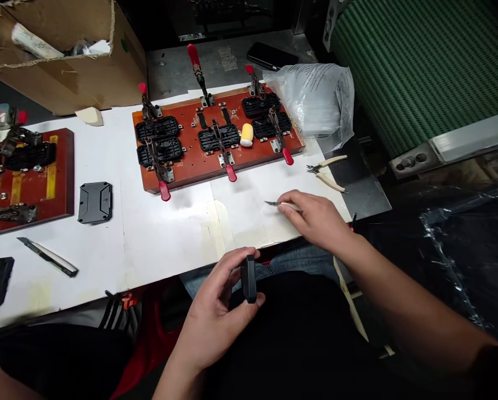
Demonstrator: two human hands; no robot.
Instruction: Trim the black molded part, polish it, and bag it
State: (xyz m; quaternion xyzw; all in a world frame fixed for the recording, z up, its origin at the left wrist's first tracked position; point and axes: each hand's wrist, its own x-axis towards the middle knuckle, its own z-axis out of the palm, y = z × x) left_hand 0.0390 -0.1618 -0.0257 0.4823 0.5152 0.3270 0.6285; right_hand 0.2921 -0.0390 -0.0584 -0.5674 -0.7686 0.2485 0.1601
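My left hand (213,314) grips a black plastic case part (249,280) between thumb and fingers, held edge-on above my lap. Over the front of the white-covered table, my right hand (317,218) is closed around a small craft knife (271,203), its thin blade pointing left. Behind both hands lies a red-brown clamping fixture (186,171) with several red-handled toggle clamps and black plastic parts on it. A yellow and white plug-shaped piece (246,135) rests on the fixture. To the right of it are side cutters (327,172) with cream handles, their grips spread.
A plastic bag (315,103) overlaps the fixture's right end, near a black phone (272,55). At left are a second fixture (61,172), a black case part (95,203), a utility knife (48,257) and a cardboard box (74,83). A green conveyor belt (427,61) stands right.
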